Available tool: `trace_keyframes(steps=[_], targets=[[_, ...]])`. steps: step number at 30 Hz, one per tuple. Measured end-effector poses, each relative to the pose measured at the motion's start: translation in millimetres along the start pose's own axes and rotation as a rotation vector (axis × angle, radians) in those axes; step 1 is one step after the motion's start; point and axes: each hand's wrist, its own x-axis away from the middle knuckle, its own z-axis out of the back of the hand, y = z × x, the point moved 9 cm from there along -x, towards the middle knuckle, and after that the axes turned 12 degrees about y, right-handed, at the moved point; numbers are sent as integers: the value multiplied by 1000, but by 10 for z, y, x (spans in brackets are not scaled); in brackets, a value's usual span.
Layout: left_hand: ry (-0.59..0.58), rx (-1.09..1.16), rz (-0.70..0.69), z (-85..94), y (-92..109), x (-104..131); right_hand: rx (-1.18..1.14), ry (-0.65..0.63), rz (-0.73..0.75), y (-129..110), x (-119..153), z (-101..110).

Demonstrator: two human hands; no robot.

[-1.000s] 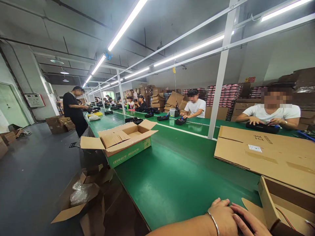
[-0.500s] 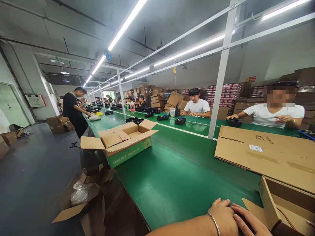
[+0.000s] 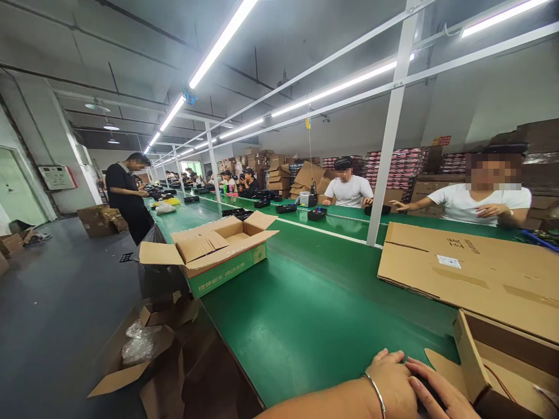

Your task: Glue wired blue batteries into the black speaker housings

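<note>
At the lower right, my left hand (image 3: 392,381), with a silver bangle (image 3: 374,393) on its wrist, lies on the green work table (image 3: 305,320) with nothing seen in it. My right hand (image 3: 439,391) rests beside and partly over it, fingers stretched out and touching the left hand. Both hands look relaxed and empty, though part of the left fingers is hidden. Nearest to the right hand stands an open cardboard box (image 3: 469,355) with a reddish wire (image 3: 500,383) inside. Its rounded flap (image 3: 443,361) lies by my fingers.
Flattened cardboard (image 3: 476,267) covers the table's right side. An open green-sided carton (image 3: 231,273) stands at the left edge, above a floor carton holding clear plastic (image 3: 138,343). A white post (image 3: 388,145) rises mid-table. Co-workers sit opposite with black trays (image 3: 317,214); another person (image 3: 126,195) stands left.
My hands stay together in place; the view shifts slightly. The co-worker at right has moved a black tray leftward, and its hand is now off it. The standing person's hands have lifted off the table.
</note>
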Motion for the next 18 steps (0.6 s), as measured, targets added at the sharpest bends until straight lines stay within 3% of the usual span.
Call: trace_keyframes(steps=[10,18], targets=[[68,70,24,149,52,56,65,17,62,-343,105,58],[63,86,73,117,-4,42,62,41,47,-511,159,132]])
